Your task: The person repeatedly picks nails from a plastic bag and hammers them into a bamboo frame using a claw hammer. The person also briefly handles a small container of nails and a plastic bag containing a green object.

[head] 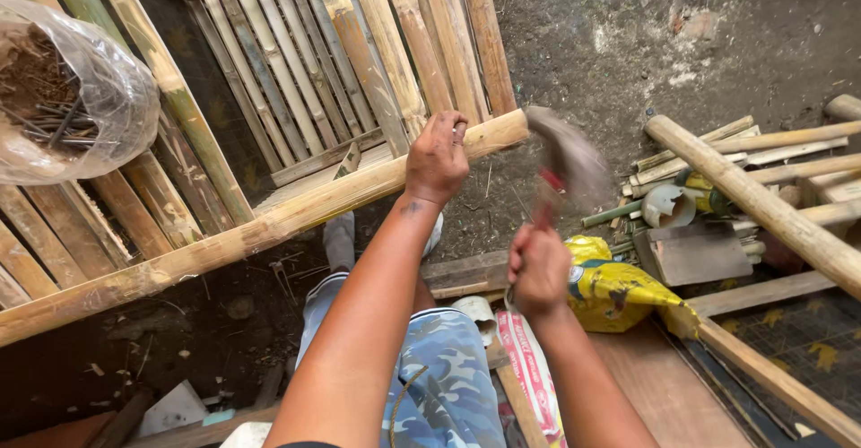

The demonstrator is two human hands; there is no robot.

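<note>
Hammer (563, 156), blurred mid-swing, is gripped by its handle in the closed right hand (538, 269), centre-right of view. A long bamboo pole (260, 228) lying across a slatted bamboo frame (296, 80) is clasped near its right end by the left hand (437, 156), fingers curled over the top. Risk, as judged: fingers sit close to the strike zone, so a glancing blow could hit them or split the bamboo. Ground is bare dirt, w/ bamboo offcuts (762, 156) at right, a yellow bag (614, 291) near, a clear bag of nails (63, 89) far left.
</note>
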